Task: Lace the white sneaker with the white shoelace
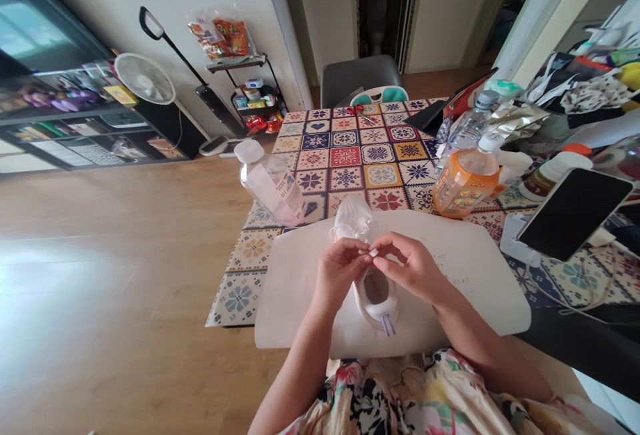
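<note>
White in the Middle, Patchwork All Round

The shoe (384,308) is white, with a greyish insole (375,285) and lavender stripes (388,325) at the heel; a small piece (374,253) near its opening is white too. The sheet (305,288) is creamy white. The tablecloth (345,157) runs in squares of navy, red, mustard and off-white, patterned with snowflakes, flowers and a heart. One bottle (463,181) shows bright orange, another (280,191) pale pink. The phone (575,213) is black, the chair (360,78) dark grey. The wearer's garment (400,395) carries red, black and green florals on cream.
</note>
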`<control>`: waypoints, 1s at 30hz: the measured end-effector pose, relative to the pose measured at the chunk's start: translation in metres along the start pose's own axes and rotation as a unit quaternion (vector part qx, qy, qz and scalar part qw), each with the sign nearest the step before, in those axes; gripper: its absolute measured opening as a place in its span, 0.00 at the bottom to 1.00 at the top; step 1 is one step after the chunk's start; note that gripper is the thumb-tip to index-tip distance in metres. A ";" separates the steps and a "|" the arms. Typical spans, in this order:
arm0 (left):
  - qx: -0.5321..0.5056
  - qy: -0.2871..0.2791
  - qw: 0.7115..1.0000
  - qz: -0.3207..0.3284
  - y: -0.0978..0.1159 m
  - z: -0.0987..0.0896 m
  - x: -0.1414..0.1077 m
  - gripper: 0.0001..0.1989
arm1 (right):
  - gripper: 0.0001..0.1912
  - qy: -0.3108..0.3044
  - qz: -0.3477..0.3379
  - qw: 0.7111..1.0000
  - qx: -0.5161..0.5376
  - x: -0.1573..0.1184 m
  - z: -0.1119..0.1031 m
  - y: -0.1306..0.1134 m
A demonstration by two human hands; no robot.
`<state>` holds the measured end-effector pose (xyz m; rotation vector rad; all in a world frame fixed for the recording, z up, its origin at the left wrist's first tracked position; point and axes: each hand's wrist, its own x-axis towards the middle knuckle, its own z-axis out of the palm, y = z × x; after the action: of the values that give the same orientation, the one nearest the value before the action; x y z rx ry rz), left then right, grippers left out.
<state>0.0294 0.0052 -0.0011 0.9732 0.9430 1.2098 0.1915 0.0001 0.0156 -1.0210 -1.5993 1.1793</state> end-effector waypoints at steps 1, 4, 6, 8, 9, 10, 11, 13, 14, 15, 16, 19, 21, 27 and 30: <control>0.014 0.012 1.000 0.008 0.000 0.000 0.000 0.16 | 0.07 0.005 0.000 1.000 -0.002 0.000 0.000 -0.001; 0.065 0.027 0.997 0.043 -0.002 0.000 -0.002 0.14 | 0.10 0.040 -0.001 0.999 0.007 -0.001 0.003 0.001; 0.100 0.017 0.994 0.051 -0.002 -0.003 -0.003 0.11 | 0.11 0.069 -0.002 0.997 0.017 0.000 0.007 0.004; 0.127 0.010 0.990 0.053 -0.003 -0.006 -0.004 0.10 | 0.10 0.096 -0.008 0.995 0.008 0.000 0.011 0.007; 0.135 0.011 0.989 0.057 -0.004 -0.007 -0.004 0.09 | 0.09 0.104 -0.019 0.994 -0.011 0.001 0.011 0.007; 0.140 0.014 0.988 0.061 -0.005 -0.009 -0.004 0.09 | 0.08 0.103 -0.036 0.993 -0.040 0.001 0.011 0.007; 0.141 0.019 0.988 0.063 -0.005 -0.010 -0.004 0.09 | 0.08 0.096 -0.057 0.991 -0.074 0.001 0.010 0.006; 0.134 0.027 0.988 0.064 -0.007 -0.012 -0.004 0.10 | 0.09 0.067 -0.102 0.981 -0.150 0.001 0.006 0.002; 0.130 0.031 0.989 0.064 -0.008 -0.012 -0.003 0.10 | 0.10 0.050 -0.121 0.974 -0.186 0.001 0.004 0.000; 0.126 0.032 0.989 0.064 -0.009 -0.012 -0.003 0.09 | 0.10 0.035 -0.136 0.966 -0.215 0.001 0.002 -0.001; 0.123 0.030 0.990 0.065 -0.009 -0.011 -0.003 0.09 | 0.10 0.024 -0.147 0.960 -0.238 0.001 0.000 -0.002; 0.122 0.019 0.990 0.068 -0.007 -0.009 -0.003 0.10 | 0.08 0.028 -0.161 0.949 -0.270 0.000 -0.002 0.002; 0.127 0.016 0.989 0.072 -0.005 -0.008 -0.003 0.09 | 0.07 0.047 -0.152 0.954 -0.253 0.000 -0.001 0.007; 0.137 0.030 0.988 0.065 0.001 -0.008 -0.003 0.10 | 0.09 0.032 -0.057 0.987 -0.145 0.002 0.000 0.014; 0.126 0.032 0.990 0.047 0.002 -0.008 -0.003 0.11 | 0.10 -0.012 -0.031 0.995 -0.090 0.002 -0.001 0.011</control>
<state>0.0210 0.0030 -0.0016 1.1957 1.1321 1.2258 0.1929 0.0043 0.0055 -1.0666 -1.7685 1.0243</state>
